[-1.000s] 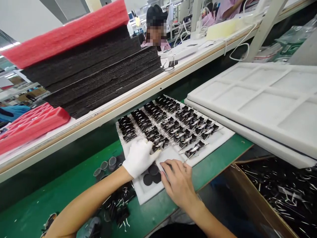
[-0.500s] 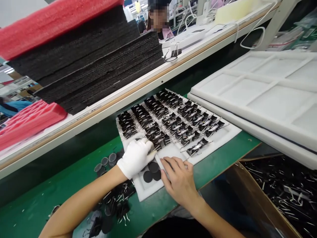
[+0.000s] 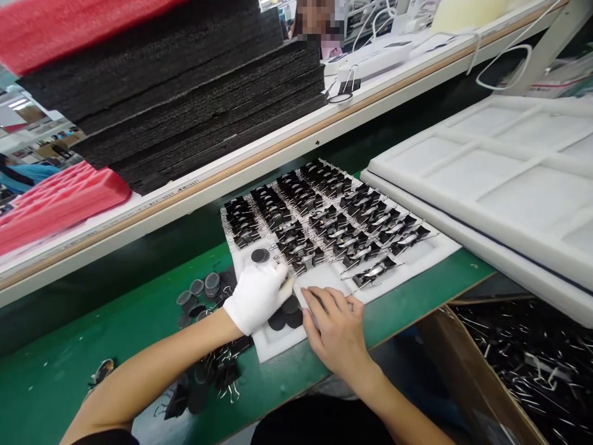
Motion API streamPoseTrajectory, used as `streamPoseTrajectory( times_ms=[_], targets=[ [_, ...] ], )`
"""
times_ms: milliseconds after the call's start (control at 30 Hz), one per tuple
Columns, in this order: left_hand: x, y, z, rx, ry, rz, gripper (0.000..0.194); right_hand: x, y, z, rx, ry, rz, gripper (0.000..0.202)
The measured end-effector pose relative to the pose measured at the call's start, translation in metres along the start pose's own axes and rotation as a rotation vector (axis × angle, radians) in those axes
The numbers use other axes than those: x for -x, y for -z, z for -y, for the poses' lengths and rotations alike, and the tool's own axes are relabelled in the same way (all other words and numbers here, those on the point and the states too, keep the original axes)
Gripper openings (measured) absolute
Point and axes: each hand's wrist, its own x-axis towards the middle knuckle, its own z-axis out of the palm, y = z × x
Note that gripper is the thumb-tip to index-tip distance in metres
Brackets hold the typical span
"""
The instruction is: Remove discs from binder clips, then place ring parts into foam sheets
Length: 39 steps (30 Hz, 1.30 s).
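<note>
A white foam tray [image 3: 435,248] holds rows of black binder clips [image 3: 296,242], many with pale strips or discs in their jaws. My left hand [image 3: 257,298], in a white glove, rests over its near left part, fingers curled together with the thumb close; whatever they pinch is hidden. Just beyond this hand, black discs [image 3: 260,255] lie in a compartment. More black discs [image 3: 293,315] sit between my two hands, partly covered. Bare, my right hand [image 3: 337,327] lies with fingers stretched over the tray's divider and near compartment.
Loose discs [image 3: 197,287] and binder clips [image 3: 227,377] lie on the green table [image 3: 134,315] at left. White foam trays [image 3: 463,167] are stacked at right, above a box of clips [image 3: 537,364]. Black foam sheets [image 3: 194,93] stand on the shelf, with a person behind.
My view has shifted slightly. My left hand has drawn back a little toward me, uncovering the black discs beyond it. My right hand stays on the tray.
</note>
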Motion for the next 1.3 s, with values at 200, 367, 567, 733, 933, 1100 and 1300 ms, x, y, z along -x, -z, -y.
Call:
streamPoseTrajectory(
  times_ms=[200, 367, 567, 733, 933, 1100, 1300],
  targets=[
    [-0.011, 0.006, 0.002, -0.048, -0.113, 0.059, 0.038, -0.001, 0.001, 0.0, 0.0, 0.003, 0.003, 0.031],
    [-0.013, 0.012, -0.001, -0.037, -0.097, 0.117, 0.04, 0.0, 0.001, 0.001, -0.02, -0.014, 0.012, 0.031],
    [0.005, 0.01, 0.003, -0.078, 0.015, 0.107, 0.043, 0.002, 0.007, 0.001, -0.01, -0.036, 0.055, 0.037],
    [0.013, 0.006, 0.016, -0.005, -0.025, 0.055, 0.02, 0.0, 0.016, -0.005, -0.001, 0.031, 0.11, 0.038],
    [0.022, -0.001, 0.021, 0.341, -0.04, 0.037, 0.003, -0.005, 0.023, -0.014, -0.221, 0.055, 0.062, 0.037],
    [0.041, 0.01, 0.058, 0.49, 0.184, -0.174, 0.025, -0.01, 0.024, -0.008, -0.388, 0.068, -0.129, 0.034],
    [0.097, 0.015, 0.118, 0.502, 0.292, -0.085, 0.03, -0.015, 0.012, -0.004, -0.575, -0.051, 0.081, 0.025]
  ],
)
